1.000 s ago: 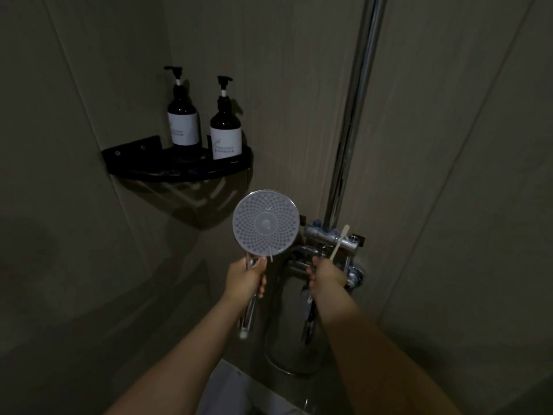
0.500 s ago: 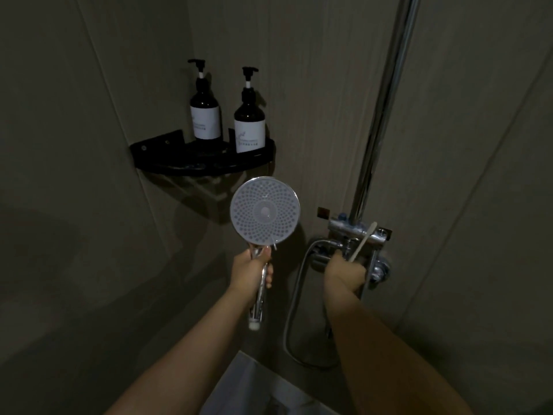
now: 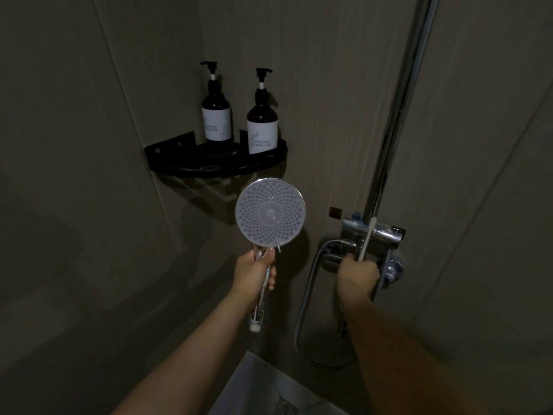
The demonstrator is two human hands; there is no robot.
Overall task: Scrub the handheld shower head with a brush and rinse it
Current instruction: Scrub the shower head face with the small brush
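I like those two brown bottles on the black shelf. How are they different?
The left bottle stands further back in the corner; the right bottle stands nearer the shelf's front rim. The left bottle's pump top sits higher in the picture than the right bottle's. Both are dark, upright, with white labels and black pumps.

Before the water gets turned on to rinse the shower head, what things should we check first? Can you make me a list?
1. Shower head held firmly: ok, the left hand has a grip round its handle.
2. Spray face pointing away from the person: not ok, the holes face the camera.
3. Brush kept safe: ok, the right hand holds it, handle sticking up.
4. Right hand on the tap lever: cannot tell, the hand hides it at the mixer valve.
5. Hose free of kinks: ok, it hangs in a smooth loop.
6. Pump bottles out of the way: ok, upright on the corner shelf.
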